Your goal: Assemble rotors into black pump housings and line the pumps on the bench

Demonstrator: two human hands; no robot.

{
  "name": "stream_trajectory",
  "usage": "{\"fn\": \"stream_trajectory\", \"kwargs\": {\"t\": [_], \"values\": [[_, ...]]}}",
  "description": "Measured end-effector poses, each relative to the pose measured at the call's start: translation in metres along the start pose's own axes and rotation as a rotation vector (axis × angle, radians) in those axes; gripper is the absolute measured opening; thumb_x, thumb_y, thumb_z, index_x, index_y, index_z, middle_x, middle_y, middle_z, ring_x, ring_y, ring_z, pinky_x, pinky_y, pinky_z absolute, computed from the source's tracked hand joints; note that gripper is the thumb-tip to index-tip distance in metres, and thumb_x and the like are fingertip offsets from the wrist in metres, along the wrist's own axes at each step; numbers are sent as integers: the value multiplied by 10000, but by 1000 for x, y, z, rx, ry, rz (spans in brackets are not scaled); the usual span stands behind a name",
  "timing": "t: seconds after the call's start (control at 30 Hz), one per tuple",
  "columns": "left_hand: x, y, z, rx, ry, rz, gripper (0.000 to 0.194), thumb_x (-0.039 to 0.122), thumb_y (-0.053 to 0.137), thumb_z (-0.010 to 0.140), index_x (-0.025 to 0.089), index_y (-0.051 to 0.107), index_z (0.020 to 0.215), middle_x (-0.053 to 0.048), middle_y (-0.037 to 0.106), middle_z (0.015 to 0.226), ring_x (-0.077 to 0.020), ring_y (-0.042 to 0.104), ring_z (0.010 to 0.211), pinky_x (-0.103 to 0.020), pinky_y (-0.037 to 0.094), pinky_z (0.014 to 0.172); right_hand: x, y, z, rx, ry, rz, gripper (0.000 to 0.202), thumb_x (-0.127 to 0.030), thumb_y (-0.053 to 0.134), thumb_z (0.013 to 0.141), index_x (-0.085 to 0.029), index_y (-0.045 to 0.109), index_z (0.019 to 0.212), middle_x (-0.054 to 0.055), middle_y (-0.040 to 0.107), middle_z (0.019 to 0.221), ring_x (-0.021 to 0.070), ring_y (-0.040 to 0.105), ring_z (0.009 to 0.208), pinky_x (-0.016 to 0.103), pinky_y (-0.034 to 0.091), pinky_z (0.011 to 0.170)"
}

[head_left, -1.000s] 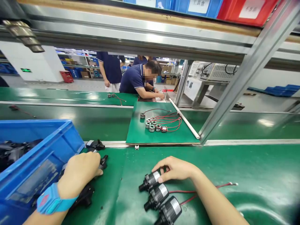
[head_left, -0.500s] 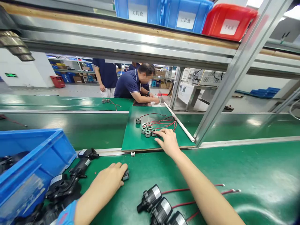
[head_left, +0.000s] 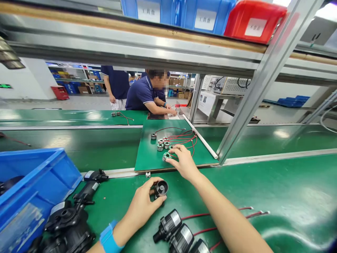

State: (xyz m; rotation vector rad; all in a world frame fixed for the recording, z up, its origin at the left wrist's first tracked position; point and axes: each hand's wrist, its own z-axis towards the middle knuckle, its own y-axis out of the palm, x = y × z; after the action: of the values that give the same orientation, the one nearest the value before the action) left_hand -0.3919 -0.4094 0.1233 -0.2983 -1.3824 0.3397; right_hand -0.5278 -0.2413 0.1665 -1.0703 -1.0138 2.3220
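A ring (head_left: 166, 156) is pinched by the right hand (head_left: 183, 162) and an open cup (head_left: 161, 188) by the left hand (head_left: 140, 203), so no hand is free.

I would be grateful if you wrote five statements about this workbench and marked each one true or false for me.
1. The left hand holds a black housing whose open end is in view. True.
2. The right hand is on the white tube. False: the right hand has its fingertips on a small round part with a green face.
3. The blue wristband is on the right wrist. False: the blue wristband is on the left one.
4. On the shelf, the red bin is to the right of the blue bins. True.
5. The black cylinders with red wires stand upright in a crate. False: those black cylinders lie on the green worktop.
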Motion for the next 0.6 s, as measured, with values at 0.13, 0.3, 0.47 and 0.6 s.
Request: {"fn": "stream_trajectory", "kwargs": {"t": [0.13,0.3,0.47,0.6], "values": [[-1,-1,-1,-43,-13,-50,409,232,678,814,238,582,1212,-36,679,1216,-221,674,1090,-403,553,1001,-16,-32,-38,-196,-38,391,327,-412,732,874,-248,686,1153,44,596,1150,113,538,730,262,484,679],[-3,-1,0,-82,-6,-128,485,228,686,830,246,502,1278,-52,651,1267,-220,679,1106,-418,561,1005,-31,-35,-55,-322,-73,375,350,-368,783,836,-264,702,1160,26,629,1097,134,582,813,263,492,744],[-3,1,-2,-99,-15,-173,590,234,684,842,263,392,1354,-57,646,1257,-204,710,1031,-432,571,991,-35,-35,-54,-347,-125,253,364,-322,782,840,-237,697,1183,46,648,1124,187,634,991,302,500,894],[-3,3,-3,-90,-10,-132,597,248,686,849,273,387,1365,-44,656,1225,-201,714,1025,-420,576,977,-38,-36,-56,-358,-91,123,368,-333,795,824,-217,711,1163,62,654,1127,207,650,993,318,506,901]]}}
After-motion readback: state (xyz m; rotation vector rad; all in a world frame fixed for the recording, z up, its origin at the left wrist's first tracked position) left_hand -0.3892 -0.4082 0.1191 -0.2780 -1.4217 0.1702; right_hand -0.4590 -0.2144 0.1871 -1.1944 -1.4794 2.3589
